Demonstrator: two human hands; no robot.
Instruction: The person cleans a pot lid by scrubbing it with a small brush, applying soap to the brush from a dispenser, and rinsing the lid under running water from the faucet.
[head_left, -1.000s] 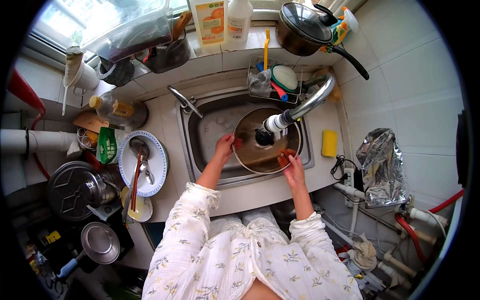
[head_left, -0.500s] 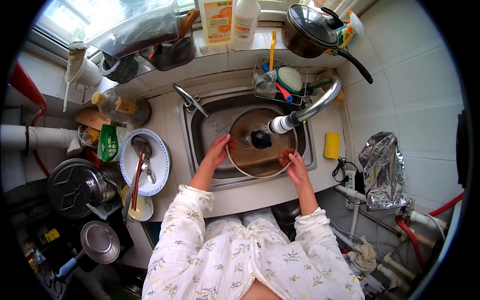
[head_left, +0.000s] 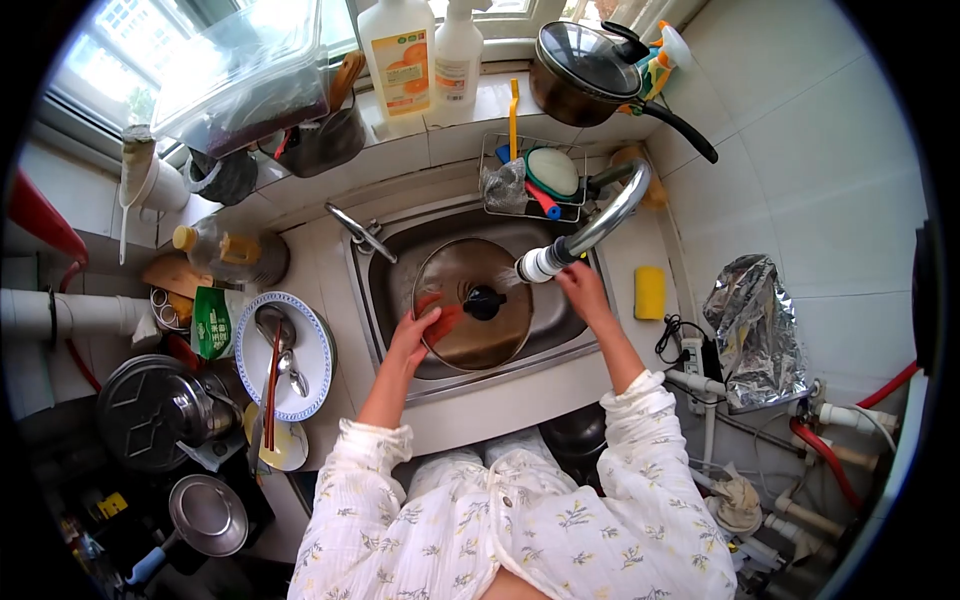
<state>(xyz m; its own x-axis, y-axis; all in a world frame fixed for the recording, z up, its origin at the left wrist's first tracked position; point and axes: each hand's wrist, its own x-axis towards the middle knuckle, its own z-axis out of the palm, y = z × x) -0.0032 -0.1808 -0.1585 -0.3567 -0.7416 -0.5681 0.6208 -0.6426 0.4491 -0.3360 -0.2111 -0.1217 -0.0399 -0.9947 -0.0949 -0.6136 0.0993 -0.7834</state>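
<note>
A round glass pot lid (head_left: 462, 335) with a metal rim and a black knob (head_left: 484, 302) is tilted over the sink (head_left: 400, 220). My left hand (head_left: 412, 338) grips its left edge, and the fingers show through the glass behind it. Water runs onto the lid from the white spray end (head_left: 540, 264) of the curved faucet (head_left: 610, 222). My right hand (head_left: 583, 293) is off the lid, right beside the spray end. Its fingertips are partly hidden there, so I cannot tell whether they touch the faucet.
Right of the sink lies a yellow sponge (head_left: 649, 292). A wire rack (head_left: 500, 205) with brushes hangs at the back. On the left stands a white bowl (head_left: 322, 345) with spoons and chopsticks. A lidded saucepan (head_left: 580, 80) sits on the ledge, its handle jutting right.
My right hand has let go of the lid's right edge and moved up to the faucet's spray end. My left hand still holds the lid, and the whole view has shifted slightly.
</note>
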